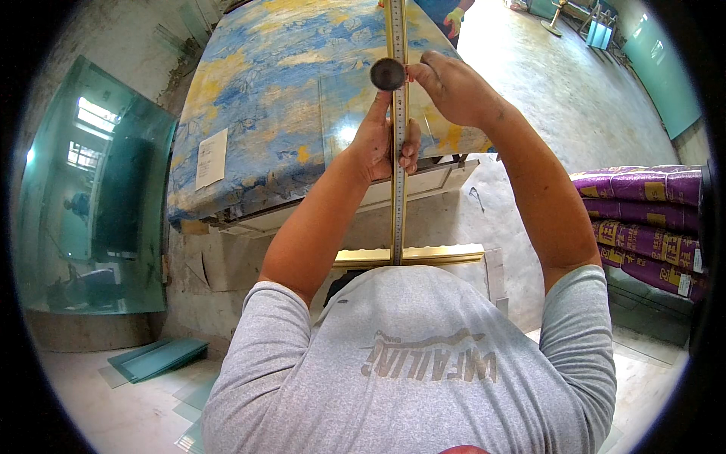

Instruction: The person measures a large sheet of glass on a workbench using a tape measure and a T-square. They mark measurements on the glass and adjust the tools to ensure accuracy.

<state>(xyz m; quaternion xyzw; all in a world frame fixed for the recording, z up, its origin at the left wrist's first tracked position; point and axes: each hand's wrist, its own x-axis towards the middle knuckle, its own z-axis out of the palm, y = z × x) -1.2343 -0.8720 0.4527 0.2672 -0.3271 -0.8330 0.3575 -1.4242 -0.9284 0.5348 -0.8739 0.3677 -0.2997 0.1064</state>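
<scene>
A long gold T-shaped ruler [398, 204] with a printed scale stands out in front of me, its gold crosspiece [446, 255] near my waist. A dark round knob [388, 74] sits on the bar. Just below the knob, my left hand [378, 144] wraps round the bar, thumb pointing up along it. My right hand [454, 87] is at the knob's right side, thumb and forefinger closed at the knob's edge by the bar. Beneath the hands, a clear glass sheet [340, 113] lies on the table covered with blue and yellow patterned cloth [257, 98].
A paper [212, 159] lies on the cloth. Large glass panes lean at left [91, 204] and far right [662, 76]. Glass pieces [159, 359] lie on the floor. Purple packs [643, 219] are stacked at right. Another person's gloved hand [454, 21] shows beyond the table.
</scene>
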